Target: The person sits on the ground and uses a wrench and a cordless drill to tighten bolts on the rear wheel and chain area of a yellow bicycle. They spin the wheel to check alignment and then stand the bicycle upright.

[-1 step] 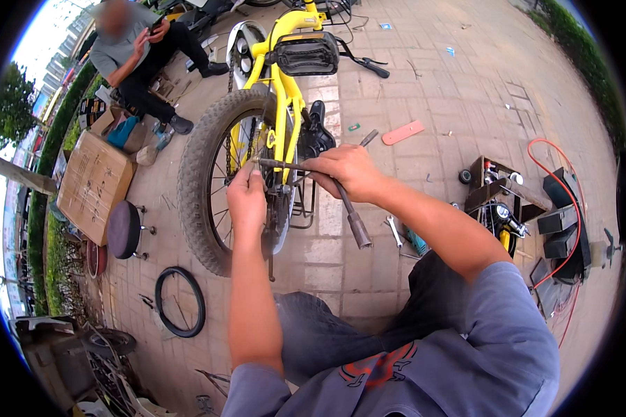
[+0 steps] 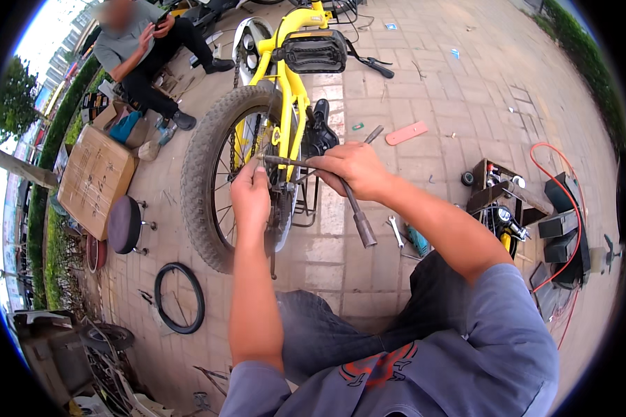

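A yellow bicycle frame (image 2: 293, 90) stands before me, its fat knobbly tyre (image 2: 203, 163) to the left and a black pedal (image 2: 316, 53) at the top. My right hand (image 2: 351, 169) is closed round the middle of a three-armed socket wrench (image 2: 355, 212). One arm of the wrench points left toward my left fingertips, another slants down to the right, and a third sticks out beyond the hand. My left hand (image 2: 250, 194) has thumb and fingers pinched at the left socket's end, beside the wheel. Whatever lies between those fingers is too small to name.
An open-end wrench (image 2: 396, 231) and a teal tool (image 2: 417, 240) lie near my knee. A toolbox (image 2: 497, 187) and a red hose (image 2: 579, 208) are at right. On the left are a stool (image 2: 124, 224), a cardboard box (image 2: 97, 179), a loose tyre (image 2: 180, 297) and a seated person (image 2: 135, 52).
The surroundings sit slightly farther right in the picture. Both hands keep nearly the same grip, and the wrench stays at the left fingertips.
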A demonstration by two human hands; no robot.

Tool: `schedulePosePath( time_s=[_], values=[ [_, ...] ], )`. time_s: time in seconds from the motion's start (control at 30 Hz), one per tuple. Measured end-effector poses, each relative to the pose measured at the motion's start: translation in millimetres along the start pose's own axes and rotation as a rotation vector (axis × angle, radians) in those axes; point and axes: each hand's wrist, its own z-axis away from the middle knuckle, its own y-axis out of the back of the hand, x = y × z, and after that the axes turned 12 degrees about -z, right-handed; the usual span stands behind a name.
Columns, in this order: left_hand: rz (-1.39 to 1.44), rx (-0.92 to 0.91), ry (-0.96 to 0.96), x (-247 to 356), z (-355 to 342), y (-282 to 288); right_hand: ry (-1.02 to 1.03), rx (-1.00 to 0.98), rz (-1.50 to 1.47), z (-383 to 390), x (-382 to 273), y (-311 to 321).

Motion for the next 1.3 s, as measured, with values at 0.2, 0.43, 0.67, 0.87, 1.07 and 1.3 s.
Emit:
schedulePosePath(
  time_s=[0.2, 0.43, 0.67, 0.87, 1.07, 1.3],
  values=[
    [0.024, 0.0, -0.025, -13, -3, 0, 0.095, -0.046, 0.063, -3, 4, -2],
    [0.049, -0.024, 0.024, -7, 0, 0, 0.241, -0.052, 0.209, -10, 9, 3],
    [0.005, -0.003, 0.016, -10, -3, -1, 0.061, 0.011, 0.004, -13, 11, 0],
    [0.083, 0.001, 0.066, -9, -2, -2, -0.102, 0.036, -0.088, -19, 3, 0],
    [0.089, -0.013, 0.069, -6, 1, -4, -0.283, 0.047, -0.204, -16, -1, -1],
    [0.078, -0.022, 0.057, -5, -2, 1, -0.388, 0.004, -0.295, -16, -8, 1]
  ],
)
